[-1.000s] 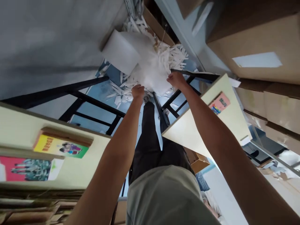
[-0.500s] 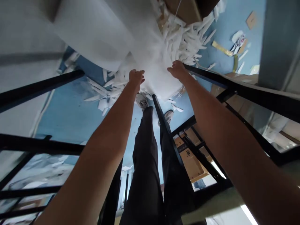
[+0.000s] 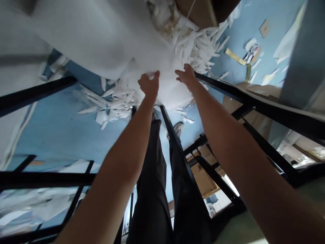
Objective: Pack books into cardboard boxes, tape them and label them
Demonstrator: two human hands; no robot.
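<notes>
I am bent far over, looking down past my legs at a blue floor. My left hand [image 3: 149, 84] and my right hand [image 3: 186, 75] both reach down to a white foam sheet [image 3: 167, 81] that trails from a large white roll [image 3: 96, 37]. My left hand pinches the sheet's edge with closed fingers. My right hand presses on the sheet with fingers spread, and its grip is hidden. A heap of white foam strips [image 3: 195, 44] lies under and around the sheet.
Black metal frame bars [image 3: 254, 98] run close on both sides and between my legs [image 3: 162, 183]. A cardboard box [image 3: 205, 12] sits beyond the strips. More boxes [image 3: 203, 173] lie low right. Paper scraps [image 3: 251, 51] litter the blue floor [image 3: 50, 132].
My head has dipped lower, so the tabletops and books left view. My left hand shifted right and closed on the sheet's edge; the right hand stayed on the sheet.
</notes>
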